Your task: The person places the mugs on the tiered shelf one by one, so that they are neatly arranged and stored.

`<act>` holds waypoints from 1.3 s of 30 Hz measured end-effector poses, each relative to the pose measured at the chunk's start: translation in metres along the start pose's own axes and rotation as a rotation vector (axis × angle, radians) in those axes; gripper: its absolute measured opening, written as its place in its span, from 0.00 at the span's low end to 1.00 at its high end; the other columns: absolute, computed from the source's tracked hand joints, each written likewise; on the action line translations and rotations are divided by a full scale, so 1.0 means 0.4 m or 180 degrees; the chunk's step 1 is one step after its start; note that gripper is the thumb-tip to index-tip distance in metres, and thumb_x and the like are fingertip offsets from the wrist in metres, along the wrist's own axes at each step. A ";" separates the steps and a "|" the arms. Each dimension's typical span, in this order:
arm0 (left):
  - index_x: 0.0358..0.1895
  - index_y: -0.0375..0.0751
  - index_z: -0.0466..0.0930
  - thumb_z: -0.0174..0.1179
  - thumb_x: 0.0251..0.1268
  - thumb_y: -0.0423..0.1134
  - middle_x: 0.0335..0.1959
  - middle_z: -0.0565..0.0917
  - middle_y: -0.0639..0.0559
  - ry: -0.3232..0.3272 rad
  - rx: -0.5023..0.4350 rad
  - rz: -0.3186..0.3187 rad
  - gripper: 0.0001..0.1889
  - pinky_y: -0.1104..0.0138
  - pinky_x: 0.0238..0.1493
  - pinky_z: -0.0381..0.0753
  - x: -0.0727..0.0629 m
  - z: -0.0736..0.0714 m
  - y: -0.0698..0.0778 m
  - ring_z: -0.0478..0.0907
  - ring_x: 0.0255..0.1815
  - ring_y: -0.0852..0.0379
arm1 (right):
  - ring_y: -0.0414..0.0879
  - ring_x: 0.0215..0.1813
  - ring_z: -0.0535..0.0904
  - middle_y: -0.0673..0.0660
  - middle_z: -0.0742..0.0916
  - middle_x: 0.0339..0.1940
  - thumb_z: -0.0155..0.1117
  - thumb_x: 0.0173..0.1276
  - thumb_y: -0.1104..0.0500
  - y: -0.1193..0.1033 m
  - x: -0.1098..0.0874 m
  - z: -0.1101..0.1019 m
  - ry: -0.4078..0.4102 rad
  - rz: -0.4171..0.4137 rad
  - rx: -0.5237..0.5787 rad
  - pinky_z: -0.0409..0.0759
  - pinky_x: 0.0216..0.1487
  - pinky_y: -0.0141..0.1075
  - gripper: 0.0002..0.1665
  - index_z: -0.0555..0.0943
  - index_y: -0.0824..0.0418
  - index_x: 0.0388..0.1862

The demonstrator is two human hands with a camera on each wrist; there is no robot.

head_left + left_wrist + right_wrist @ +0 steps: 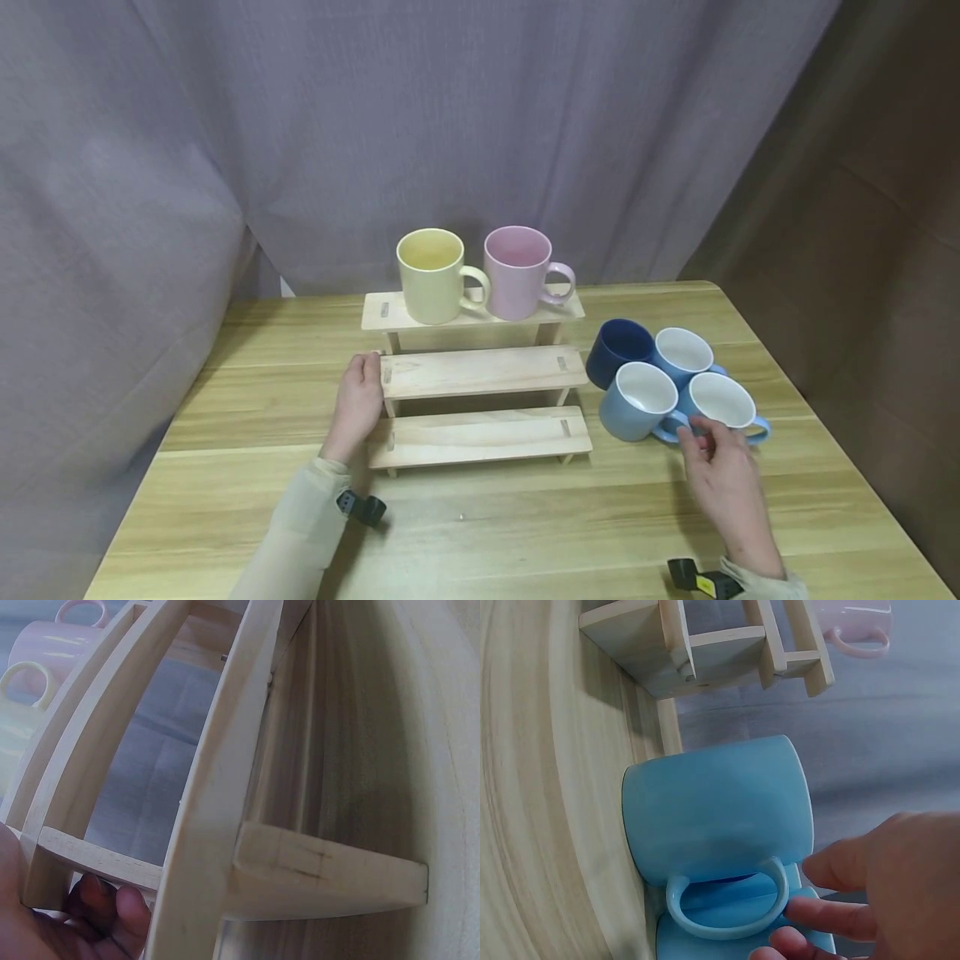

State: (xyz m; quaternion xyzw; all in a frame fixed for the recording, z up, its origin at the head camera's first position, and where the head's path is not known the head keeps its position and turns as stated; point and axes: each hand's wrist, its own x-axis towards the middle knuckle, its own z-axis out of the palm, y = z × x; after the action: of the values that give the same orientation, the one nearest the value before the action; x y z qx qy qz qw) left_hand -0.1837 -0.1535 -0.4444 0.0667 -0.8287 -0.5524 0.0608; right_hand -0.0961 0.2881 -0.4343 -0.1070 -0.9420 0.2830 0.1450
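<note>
The left forearm (294,525), in a pale sleeve, slants forward and rightward from the bottom edge. The left hand (358,408) reaches forward from it, its fingers (133,909) curled in a grip; the thumb is hard to make out from either angle. Farther right, the right wrist (753,552) is bent little, and the right hand (722,471) leans forward and leftward, back upward. Its thumb (838,864) and index finger (832,916) extend loosely, a narrow gap between them.

No text is showing legibly. Behind the right fingers (715,430), the wrist unit (726,586) is bearing an unreadable yellow patch (706,586).
</note>
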 end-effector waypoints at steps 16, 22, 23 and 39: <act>0.45 0.34 0.69 0.32 0.80 0.51 0.28 0.66 0.47 -0.0032 0.0011 -0.0047 0.23 0.63 0.25 0.67 -0.001 0.000 -0.001 0.64 0.25 0.53 | 0.62 0.48 0.77 0.69 0.81 0.46 0.49 0.77 0.48 -0.011 -0.006 0.006 -0.0246 0.0178 0.0148 0.71 0.47 0.53 0.23 0.71 0.69 0.53; 0.45 0.33 0.70 0.34 0.81 0.48 0.28 0.67 0.46 0.0003 0.0014 -0.0029 0.21 0.62 0.26 0.68 0.000 0.000 0.000 0.64 0.26 0.52 | 0.62 0.49 0.76 0.73 0.80 0.47 0.45 0.79 0.47 -0.009 -0.003 0.011 -0.0531 0.0132 0.0322 0.73 0.48 0.50 0.29 0.68 0.74 0.56; 0.45 0.33 0.70 0.34 0.81 0.48 0.28 0.67 0.46 0.0004 0.0015 -0.0029 0.21 0.62 0.26 0.68 0.000 0.000 0.000 0.64 0.26 0.52 | 0.63 0.50 0.76 0.74 0.79 0.48 0.43 0.79 0.46 -0.009 -0.003 0.012 -0.0605 0.0117 0.0327 0.74 0.49 0.51 0.30 0.68 0.74 0.57; 0.46 0.33 0.70 0.32 0.80 0.51 0.28 0.67 0.46 -0.0053 -0.0011 -0.0061 0.23 0.63 0.25 0.68 0.001 -0.001 -0.003 0.64 0.25 0.52 | 0.64 0.54 0.76 0.72 0.82 0.50 0.43 0.78 0.43 0.008 0.016 0.035 -0.0812 0.0233 0.0570 0.71 0.54 0.54 0.33 0.76 0.74 0.51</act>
State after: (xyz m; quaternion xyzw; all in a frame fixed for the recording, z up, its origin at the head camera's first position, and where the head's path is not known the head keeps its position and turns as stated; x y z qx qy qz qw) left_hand -0.1841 -0.1544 -0.4452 0.0700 -0.8276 -0.5549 0.0486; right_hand -0.1065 0.2855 -0.4459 -0.0911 -0.9193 0.3823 0.0228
